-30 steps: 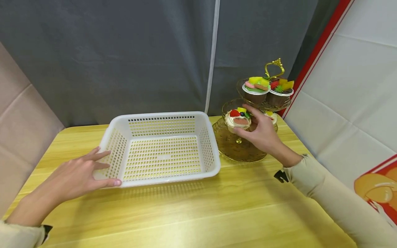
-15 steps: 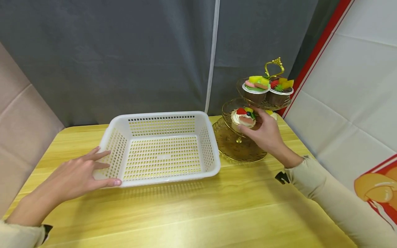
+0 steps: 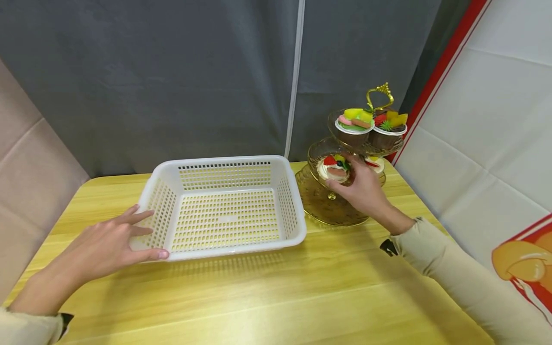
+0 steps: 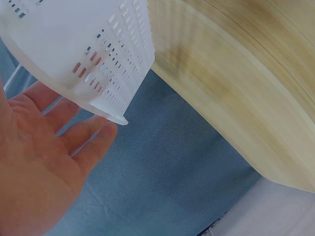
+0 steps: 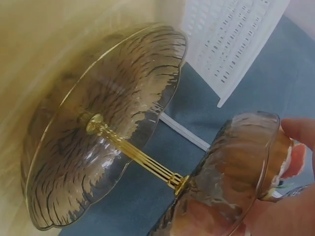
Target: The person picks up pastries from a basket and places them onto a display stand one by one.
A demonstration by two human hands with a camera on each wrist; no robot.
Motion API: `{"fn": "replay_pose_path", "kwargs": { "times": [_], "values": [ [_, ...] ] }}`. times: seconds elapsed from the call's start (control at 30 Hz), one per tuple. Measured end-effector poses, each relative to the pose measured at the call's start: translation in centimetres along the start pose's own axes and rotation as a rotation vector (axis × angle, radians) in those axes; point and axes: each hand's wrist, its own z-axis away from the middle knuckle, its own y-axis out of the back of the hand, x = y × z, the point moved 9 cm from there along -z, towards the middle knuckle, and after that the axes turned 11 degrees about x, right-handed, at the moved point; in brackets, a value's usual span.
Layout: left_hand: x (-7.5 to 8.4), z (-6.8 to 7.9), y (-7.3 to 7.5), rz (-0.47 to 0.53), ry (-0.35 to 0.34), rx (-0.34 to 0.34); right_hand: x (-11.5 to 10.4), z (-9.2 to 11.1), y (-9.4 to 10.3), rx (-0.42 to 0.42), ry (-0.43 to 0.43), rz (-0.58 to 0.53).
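Note:
My right hand [image 3: 364,187] grips a cream cupcake [image 3: 331,170] topped with strawberry and other fruit, thumb at the near side and fingers behind. The cupcake sits at the middle tier of a gold-trimmed, amber three-tier stand [image 3: 334,211]. From the right wrist view, the tier's clear wall partly covers the cupcake [image 5: 280,169], and the hand [image 5: 290,216] is cut off by the frame. On the left, my other hand [image 3: 109,244] rests with spread fingers on the corner of a white perforated basket [image 3: 297,237]. Its fingertips [image 4: 106,130] touch the rim in the left wrist view.
The stand's top tier bears two brown-cupped cupcakes, one green-topped [image 3: 354,129] and one chocolate [image 3: 389,132], under a gold handle [image 3: 380,91]. Another pale cupcake [image 3: 376,164] is behind my right hand. A grey curtain [image 3: 194,86] hangs behind the wooden table [image 3: 276,297].
Over the last second my right hand shifts the cupcake slightly right, then back left and lower into the middle tier. The left hand and basket stay put.

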Motion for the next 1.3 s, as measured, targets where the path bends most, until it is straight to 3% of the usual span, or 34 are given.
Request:
{"fn": "replay_pose_path", "kwargs": {
  "times": [0.4,0.63,1.03,1.2,1.3],
  "values": [
    [0.0,0.0,0.1,-0.008,-0.004,0.000,-0.2,0.6,-0.2,-0.030,0.048,0.066],
    [-0.1,-0.1,0.0,-0.009,-0.003,-0.002,-0.6,1.0,0.4,-0.009,0.073,0.102],
    [-0.1,-0.1,0.0,-0.005,-0.004,0.000,-0.5,2.5,1.6,-0.045,0.074,0.116],
    [0.0,-0.2,0.0,0.002,-0.015,-0.004,-0.5,3.2,3.3,0.042,0.160,0.057],
    [-0.1,-0.2,-0.1,0.035,-0.009,-0.024,-0.6,3.4,5.2,0.173,0.258,0.067]
  ]
}}
